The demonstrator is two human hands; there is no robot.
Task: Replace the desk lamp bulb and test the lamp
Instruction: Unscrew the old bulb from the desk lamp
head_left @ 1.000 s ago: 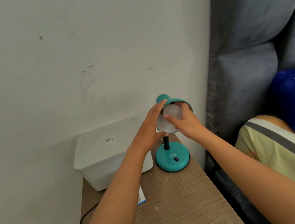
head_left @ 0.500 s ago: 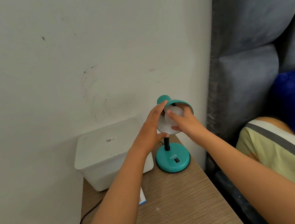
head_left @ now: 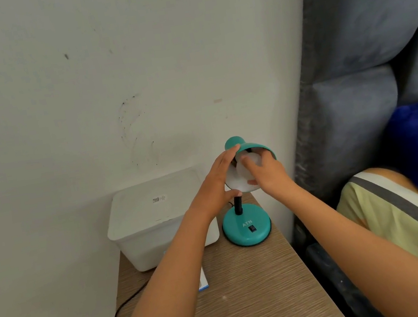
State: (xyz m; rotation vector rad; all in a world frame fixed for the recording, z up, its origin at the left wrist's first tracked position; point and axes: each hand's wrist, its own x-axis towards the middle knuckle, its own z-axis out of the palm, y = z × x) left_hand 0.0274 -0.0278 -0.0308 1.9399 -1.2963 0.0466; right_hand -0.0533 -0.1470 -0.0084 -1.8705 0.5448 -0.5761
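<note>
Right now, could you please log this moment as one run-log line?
step: bulb in shade | left hand: steadying lamp shade | right hand: gripping bulb | lamp base: on table | lit: no

The near half of the counter is bare wood, so you have lots of room there. At the back, the white box sits just beside the lamp base, with only a thin gap between them. The wall blocks the way behind both. A black cord hangs off the left edge. On the right, the bed stands close to the counter.
</note>
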